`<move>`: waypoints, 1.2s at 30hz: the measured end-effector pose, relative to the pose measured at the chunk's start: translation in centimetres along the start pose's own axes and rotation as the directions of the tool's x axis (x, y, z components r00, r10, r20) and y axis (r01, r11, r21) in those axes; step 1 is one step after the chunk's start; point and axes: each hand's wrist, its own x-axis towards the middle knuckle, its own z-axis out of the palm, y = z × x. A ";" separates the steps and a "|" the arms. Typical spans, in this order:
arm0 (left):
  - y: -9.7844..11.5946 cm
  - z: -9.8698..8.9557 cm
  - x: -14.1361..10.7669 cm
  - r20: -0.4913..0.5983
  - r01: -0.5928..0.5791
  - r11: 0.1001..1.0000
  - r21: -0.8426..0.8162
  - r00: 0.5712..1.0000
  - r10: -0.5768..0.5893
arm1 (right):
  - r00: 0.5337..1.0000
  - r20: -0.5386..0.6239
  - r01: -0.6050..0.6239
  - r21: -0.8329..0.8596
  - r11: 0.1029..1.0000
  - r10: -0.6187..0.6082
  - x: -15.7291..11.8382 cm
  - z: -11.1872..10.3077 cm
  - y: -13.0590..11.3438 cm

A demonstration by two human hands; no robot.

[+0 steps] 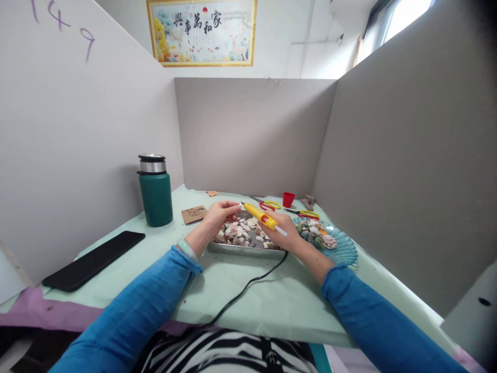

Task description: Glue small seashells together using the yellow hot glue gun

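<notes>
Grey flat partition panels are surrounding the pale green covered table; bright daylight is coming through the window at far right.

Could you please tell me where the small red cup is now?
In the head view, the red cup stands right of centre near the far edge of the table, by two pairs of scissors.

The person wears blue sleeves gathered into ruffled cuffs at the ends, a pale green bangle on the left wrist, and a black-and-white striped garment with wavy bands over the lap.
</notes>
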 end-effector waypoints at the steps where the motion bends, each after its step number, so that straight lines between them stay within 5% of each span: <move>1: 0.0 0.0 0.0 -0.002 -0.007 1.000 0.004 1.000 0.007 | 1.000 -0.008 0.000 -0.003 1.000 0.000 0.0 0.1 0.1; 16: -0.3 -0.2 0.2 0.009 -0.051 0.999 -0.007 0.999 0.051 | 1.000 -0.003 0.008 0.021 1.000 -0.008 0.0 0.1 0.1; 36: -0.1 -0.3 0.3 0.058 0.044 0.991 -0.125 0.998 -0.037 | 1.000 -0.017 -0.004 -0.012 1.000 0.003 0.0 0.0 0.0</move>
